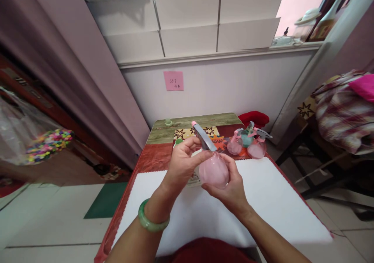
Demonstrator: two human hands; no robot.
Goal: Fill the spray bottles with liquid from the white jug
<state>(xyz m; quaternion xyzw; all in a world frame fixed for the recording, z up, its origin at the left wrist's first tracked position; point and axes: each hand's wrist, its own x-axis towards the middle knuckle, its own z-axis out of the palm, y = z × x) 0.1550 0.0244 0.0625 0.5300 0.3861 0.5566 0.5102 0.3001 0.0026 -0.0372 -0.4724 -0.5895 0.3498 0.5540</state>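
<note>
Head view: the pink spray bottle (214, 171) is held above the white mat (277, 200) on the counter (187, 120). The right hand (230, 185) cups its round belly; the left hand (182, 161) pinches the grey trigger head (203, 137). It looks light, smooth, probably slippery; best gripped at the belly and neck.

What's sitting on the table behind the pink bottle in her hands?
Behind the round pink spray bottle stand three small spray bottles, two pink, one teal. The hands hide whatever lies directly underneath it.

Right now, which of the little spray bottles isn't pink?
The teal spray bottle at the table's far right, standing behind and between two pink bottles. The fourth bottle, held in both hands, is pink too.
</note>
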